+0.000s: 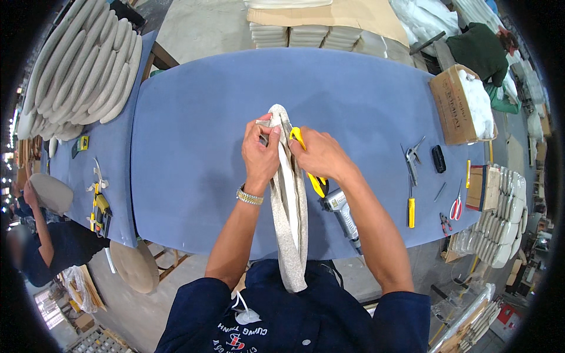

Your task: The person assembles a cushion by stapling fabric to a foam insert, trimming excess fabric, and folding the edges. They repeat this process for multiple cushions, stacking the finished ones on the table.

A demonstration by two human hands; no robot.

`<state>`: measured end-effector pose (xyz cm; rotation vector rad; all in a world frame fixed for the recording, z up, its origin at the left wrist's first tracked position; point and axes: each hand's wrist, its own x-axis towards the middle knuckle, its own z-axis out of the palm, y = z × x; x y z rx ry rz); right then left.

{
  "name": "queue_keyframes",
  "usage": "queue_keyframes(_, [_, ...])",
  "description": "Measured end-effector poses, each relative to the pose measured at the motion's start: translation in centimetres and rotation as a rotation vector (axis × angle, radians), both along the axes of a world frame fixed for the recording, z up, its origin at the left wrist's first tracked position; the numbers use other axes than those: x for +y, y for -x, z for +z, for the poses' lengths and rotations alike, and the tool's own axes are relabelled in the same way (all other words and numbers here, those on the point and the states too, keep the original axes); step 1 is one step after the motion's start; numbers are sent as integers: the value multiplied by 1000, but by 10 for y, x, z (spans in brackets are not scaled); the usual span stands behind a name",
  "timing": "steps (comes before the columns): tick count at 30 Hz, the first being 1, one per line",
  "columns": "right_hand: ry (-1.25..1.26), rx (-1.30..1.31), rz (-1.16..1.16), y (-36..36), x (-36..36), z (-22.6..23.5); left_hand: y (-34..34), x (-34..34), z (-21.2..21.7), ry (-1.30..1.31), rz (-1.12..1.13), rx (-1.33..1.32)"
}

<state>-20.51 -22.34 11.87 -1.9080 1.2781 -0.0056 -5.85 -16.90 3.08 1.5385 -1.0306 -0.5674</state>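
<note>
Upright in front of me stands a cushion (pixel 285 232) in speckled beige fabric, seen edge-on, with white filling showing along an open slit. My left hand (pixel 259 154) pinches the fabric near its top, fingers closed on the edge. Against the other side of the slit is my right hand (pixel 322 154), closed around a yellow utility knife (pixel 318 185). The knife's tip is hidden by the fabric and fingers, so I cannot tell whether the blade touches. The cushion's lower end reaches toward my body. Beneath my right forearm lies a silver staple gun (pixel 342 216).
Blue cloth covers the table (pixel 194 117). On its right lie a screwdriver (pixel 411 212), scissors (pixel 456 207), pliers (pixel 445 223) and a cardboard box (pixel 462 106) with white filling. Cushions (pixel 88 65) are stacked at left, near a person (pixel 53 247) holding a round cushion (pixel 51 193).
</note>
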Motion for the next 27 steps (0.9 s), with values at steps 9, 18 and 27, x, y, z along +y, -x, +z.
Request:
queue_keyframes(9, [-25, 92, 179, -8, -21, 7, -2, -2, 1, -19, -31, -20])
queue_keyframes(18, [-94, 145, 356, -7, -36, 7, -7, -2, 4, -71, -64, 56])
queue_keyframes(27, [-152, 112, 361, 8, -14, 14, -9, -3, 8, -106, -62, 171])
